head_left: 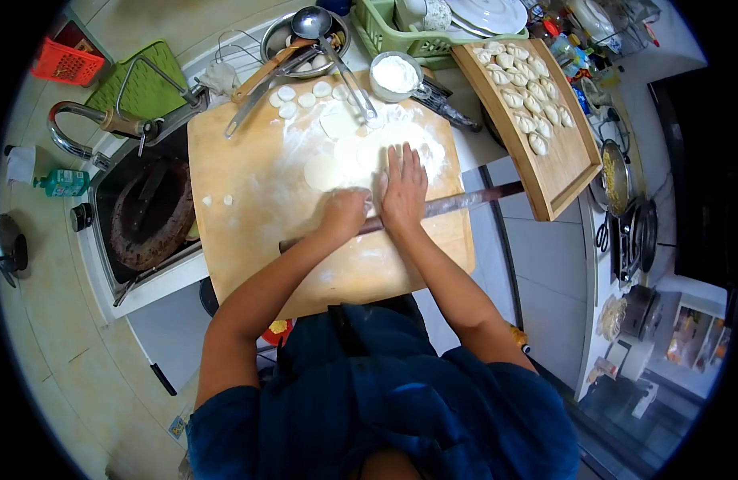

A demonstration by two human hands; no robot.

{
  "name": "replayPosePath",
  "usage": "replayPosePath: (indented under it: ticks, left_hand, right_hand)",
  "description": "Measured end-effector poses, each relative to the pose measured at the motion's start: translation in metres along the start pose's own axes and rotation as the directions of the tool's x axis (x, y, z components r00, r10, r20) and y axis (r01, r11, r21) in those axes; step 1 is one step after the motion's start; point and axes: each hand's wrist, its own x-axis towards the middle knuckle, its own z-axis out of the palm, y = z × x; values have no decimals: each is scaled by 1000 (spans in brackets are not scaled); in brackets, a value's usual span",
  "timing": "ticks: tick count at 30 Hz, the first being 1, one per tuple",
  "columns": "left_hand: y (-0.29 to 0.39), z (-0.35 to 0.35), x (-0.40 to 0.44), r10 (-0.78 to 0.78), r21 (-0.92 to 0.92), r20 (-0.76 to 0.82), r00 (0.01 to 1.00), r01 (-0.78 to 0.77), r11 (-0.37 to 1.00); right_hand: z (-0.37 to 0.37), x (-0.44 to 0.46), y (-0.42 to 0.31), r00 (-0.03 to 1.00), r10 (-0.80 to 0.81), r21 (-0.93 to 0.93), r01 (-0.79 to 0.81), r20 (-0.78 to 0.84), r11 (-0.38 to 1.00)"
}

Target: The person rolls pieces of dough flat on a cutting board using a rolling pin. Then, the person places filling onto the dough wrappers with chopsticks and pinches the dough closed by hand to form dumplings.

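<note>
A floured wooden board (249,264) lies in front of me. Across it runs a dark rolling pin (465,200), its right end reaching past the board's edge. My right hand (404,192) rests over the pin, palm down, fingers stretched forward. Close beside it, my left hand (349,212) is closed, its curled fingers at a dough wrapper (369,205) mostly hidden beneath them. Flat rolled wrappers (321,172) lie on the flour just ahead. Farther back are several small dough rounds (306,99), and two little dough bits (228,200) sit at left.
A wooden tray (573,172) with rows of dumplings (537,96) stands at right. Behind the board are a flour bowl (395,74), a ladle (313,24) over a metal bowl (343,44), and a green dish rack (373,28). A sink (105,240) adjoins the left.
</note>
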Motion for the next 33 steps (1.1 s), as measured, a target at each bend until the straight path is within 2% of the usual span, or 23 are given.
replayPosePath:
  ticks: [1, 2, 5, 8, 9, 11, 14, 17, 19, 22, 25, 26, 28, 29, 30, 33]
  left_hand:
    - [0, -2, 5, -27, 69, 4, 1000, 27, 997]
    - [-4, -3, 7, 79, 36, -23, 997, -78, 996]
    - [-16, 10, 11, 249, -25, -31, 968, -250, 968]
    - [-13, -7, -2, 314, -60, -4, 950, -313, 948]
    - [-19, -6, -6, 316, -94, -12, 949, -316, 944]
    - [-21, -8, -15, 168, -91, 128, 977, -157, 983]
    - [-4, -23, -22, -3, -279, 165, 986, 49, 959]
    - [-11, -4, -6, 55, -127, -76, 996, -64, 990]
    - [-10, -3, 3, 10, -44, -28, 1000, -11, 999]
    - [4, -13, 2, -12, 79, 61, 998, 7, 997]
    - [-9, -10, -15, 235, 150, 0, 972, -233, 961]
    - [-15, -4, -19, 224, 117, -49, 973, -218, 969]
    - [-17, -8, -27, 84, -37, -10, 996, -84, 996]
    - [-19, -11, -28, 16, -109, 23, 1000, -14, 994]
    - [-17, -16, -27, -42, -160, 126, 991, 62, 985]
    - [-11, -19, -19, 15, -183, -24, 1000, -19, 983]
  right_hand:
    - [4, 12, 0, 1000, -6, 21, 6, -25, 1000]
    - [7, 18, -1, 999, -13, 41, 15, -51, 999]
    - [16, 17, 3, 996, 34, 34, -31, -82, 999]
    - [-10, -35, 5, 998, 0, 24, -1, 60, 1000]
    - [-15, -58, 12, 998, -38, -48, 41, 58, 998]
    - [-28, -87, 18, 990, -82, -97, 93, 116, 991]
    - [-15, -58, 14, 996, -88, -86, 89, 21, 992]
    - [-2, 5, 0, 998, -16, 2, 16, -68, 1000]
    - [7, 28, -1, 990, -47, 40, 53, -129, 998]
    - [4, 12, 1, 999, -25, -9, 25, -40, 1000]
    - [-12, -52, 13, 997, -31, -20, 32, 76, 999]
    - [-16, -76, 19, 994, -57, -42, 61, 95, 997]
    - [-29, -91, 22, 986, -78, -57, 88, 150, 995]
    - [-25, -84, 22, 990, -85, -50, 91, 110, 995]
    - [-18, -68, 19, 993, -90, -45, 93, 70, 995]
    - [-5, -8, 6, 1000, -25, -42, 26, 16, 999]
